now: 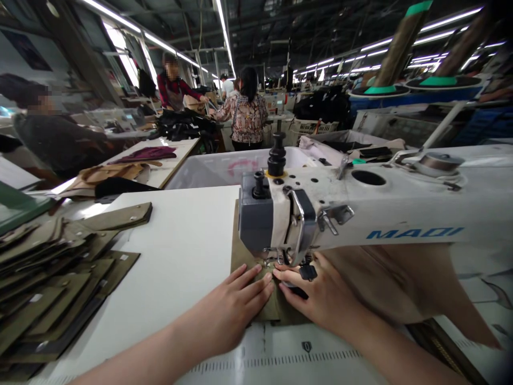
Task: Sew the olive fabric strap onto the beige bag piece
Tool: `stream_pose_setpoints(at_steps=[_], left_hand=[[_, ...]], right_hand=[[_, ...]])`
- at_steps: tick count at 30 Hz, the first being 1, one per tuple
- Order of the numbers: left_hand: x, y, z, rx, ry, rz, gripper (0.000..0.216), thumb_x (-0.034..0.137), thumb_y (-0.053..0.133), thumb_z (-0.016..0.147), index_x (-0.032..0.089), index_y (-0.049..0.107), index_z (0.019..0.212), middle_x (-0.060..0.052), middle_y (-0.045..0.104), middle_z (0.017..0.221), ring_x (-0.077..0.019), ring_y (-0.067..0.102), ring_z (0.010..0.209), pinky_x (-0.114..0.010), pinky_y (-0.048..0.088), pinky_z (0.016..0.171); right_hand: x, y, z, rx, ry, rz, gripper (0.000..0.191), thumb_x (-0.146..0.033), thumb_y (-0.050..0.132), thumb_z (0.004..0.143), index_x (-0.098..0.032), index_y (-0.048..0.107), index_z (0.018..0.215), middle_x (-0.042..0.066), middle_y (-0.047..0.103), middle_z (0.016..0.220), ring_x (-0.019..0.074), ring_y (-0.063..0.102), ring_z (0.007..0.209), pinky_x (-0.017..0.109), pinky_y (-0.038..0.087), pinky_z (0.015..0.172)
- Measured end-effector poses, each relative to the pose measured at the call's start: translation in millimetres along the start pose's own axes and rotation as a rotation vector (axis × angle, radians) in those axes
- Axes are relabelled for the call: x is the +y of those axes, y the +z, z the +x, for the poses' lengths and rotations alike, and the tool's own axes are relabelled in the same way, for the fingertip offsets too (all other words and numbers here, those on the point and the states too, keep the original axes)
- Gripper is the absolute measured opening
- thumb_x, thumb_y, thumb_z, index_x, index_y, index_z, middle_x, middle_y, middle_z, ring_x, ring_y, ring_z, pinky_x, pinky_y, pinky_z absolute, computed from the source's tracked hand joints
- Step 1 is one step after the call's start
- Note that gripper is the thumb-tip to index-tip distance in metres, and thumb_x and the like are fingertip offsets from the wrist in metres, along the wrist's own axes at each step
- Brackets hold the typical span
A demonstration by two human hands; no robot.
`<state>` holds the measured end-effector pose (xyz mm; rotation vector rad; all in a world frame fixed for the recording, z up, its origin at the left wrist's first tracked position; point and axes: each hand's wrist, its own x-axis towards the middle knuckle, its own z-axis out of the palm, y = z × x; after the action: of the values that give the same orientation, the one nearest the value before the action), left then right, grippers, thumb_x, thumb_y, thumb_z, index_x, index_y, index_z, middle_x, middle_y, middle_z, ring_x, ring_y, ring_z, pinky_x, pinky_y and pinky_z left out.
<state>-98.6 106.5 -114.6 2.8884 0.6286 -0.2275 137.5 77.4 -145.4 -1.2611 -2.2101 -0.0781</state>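
An olive-green fabric piece (pixel 272 310) lies on the sewing machine's bed, partly under the needle area (pixel 276 258). My left hand (pixel 230 305) rests flat on its left side, fingers stretched toward the presser foot. On the other side, my right hand (pixel 320 299) has fingertips and thumb against the fabric, close to the foot. A small black tool (pixel 298 291) shows between its thumb and fingers, with a black part over one finger; its exact kind is partly hidden. The white sewing machine head (pixel 276 214) stands over both hands.
Overlapping olive flaps (pixel 60 283) are piled at left on the white table (pixel 176 240). Brownish fabric (pixel 385 278) hangs under the machine arm (pixel 417 198). Behind stands a white bin (pixel 200 168). Several people work farther back, one seated at left. A ruler scale (pixel 280 361) runs along the front.
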Motion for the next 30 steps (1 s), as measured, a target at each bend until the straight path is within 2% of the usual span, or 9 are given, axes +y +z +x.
stream_pose_setpoints(at_steps=[6,12,15,17,19,22,24,26,30], left_hand=[[-5.7,6.0,3.8,0.102,0.025,-0.024,0.073,0.002,0.047,0.077,0.006,0.037,0.149,-0.016,0.051,0.148,-0.0368,0.033,0.146,-0.058,0.032,0.120],[-8.5,5.0,7.9,0.107,-0.023,-0.022,0.072,0.015,0.068,0.075,0.004,0.044,0.142,-0.019,0.056,0.139,-0.0393,0.037,0.143,-0.054,0.030,0.123],[-3.3,5.2,3.5,0.239,0.001,-0.016,0.046,0.026,0.056,0.095,0.005,0.051,0.136,-0.018,0.062,0.128,-0.0375,0.047,0.137,-0.054,0.038,0.118],[-0.2,5.3,0.6,0.377,0.003,-0.067,0.035,0.029,0.042,0.104,0.010,0.057,0.129,-0.015,0.067,0.117,-0.0322,0.061,0.123,-0.048,0.052,0.106],[1.0,4.6,-0.7,0.515,-0.075,-0.219,0.033,0.025,0.034,0.106,0.015,0.061,0.123,-0.011,0.069,0.107,-0.0233,0.071,0.102,-0.036,0.062,0.089],[0.0,4.1,-0.8,0.651,-0.241,-0.473,0.030,0.025,0.038,0.105,0.019,0.065,0.114,-0.006,0.070,0.098,-0.0159,0.072,0.081,-0.026,0.062,0.072],[-1.0,7.4,-2.0,0.667,-0.242,-0.497,0.028,0.024,0.040,0.104,0.021,0.066,0.114,-0.005,0.070,0.096,-0.0147,0.071,0.079,-0.024,0.061,0.070],[-1.3,14.3,-4.4,0.636,-0.152,-0.399,0.033,0.019,0.035,0.104,0.021,0.062,0.122,-0.006,0.070,0.100,-0.0150,0.072,0.085,-0.024,0.061,0.073],[1.0,28.8,-8.6,0.568,0.084,-0.090,0.038,0.013,0.026,0.105,0.015,0.054,0.131,-0.010,0.070,0.108,-0.0202,0.065,0.118,-0.035,0.055,0.103]], right_hand=[[9.3,8.3,1.1,-0.010,-0.010,-0.065,0.026,-0.024,0.065,0.088,-0.033,0.070,0.112,-0.004,0.075,0.103,0.0187,0.065,0.090,0.039,0.040,0.086],[15.4,12.9,4.2,-0.006,0.001,-0.090,0.017,-0.028,0.060,0.094,-0.026,0.073,0.104,0.001,0.075,0.091,0.0204,0.064,0.079,0.039,0.040,0.076],[2.3,7.9,0.6,-0.046,0.033,-0.096,0.023,-0.030,0.053,0.098,-0.028,0.068,0.116,0.000,0.075,0.098,0.0245,0.064,0.090,0.053,0.034,0.098],[-8.4,5.9,-5.1,-0.065,0.103,-0.125,0.030,-0.031,0.049,0.100,-0.030,0.062,0.127,0.001,0.073,0.110,0.0294,0.061,0.105,0.071,0.012,0.109],[-15.6,6.9,-12.1,-0.067,0.168,-0.175,0.037,-0.032,0.044,0.101,-0.032,0.054,0.136,0.004,0.067,0.124,0.0342,0.052,0.121,0.079,-0.002,0.107],[-16.8,11.7,-20.5,-0.085,0.190,-0.218,0.041,-0.036,0.041,0.101,-0.034,0.050,0.141,0.006,0.062,0.132,0.0385,0.041,0.132,0.085,0.002,0.103],[-14.2,14.6,-22.9,-0.114,0.190,-0.223,0.041,-0.039,0.043,0.101,-0.036,0.052,0.141,0.006,0.062,0.131,0.0396,0.040,0.132,0.087,0.007,0.101],[-12.1,15.6,-23.3,-0.133,0.195,-0.242,0.041,-0.040,0.044,0.100,-0.035,0.054,0.139,0.007,0.061,0.133,0.0397,0.040,0.132,0.087,0.009,0.101],[-11.6,12.6,-21.6,-0.159,0.214,-0.242,0.040,-0.043,0.043,0.101,-0.035,0.058,0.137,0.009,0.061,0.134,0.0387,0.041,0.133,0.087,0.006,0.103]])
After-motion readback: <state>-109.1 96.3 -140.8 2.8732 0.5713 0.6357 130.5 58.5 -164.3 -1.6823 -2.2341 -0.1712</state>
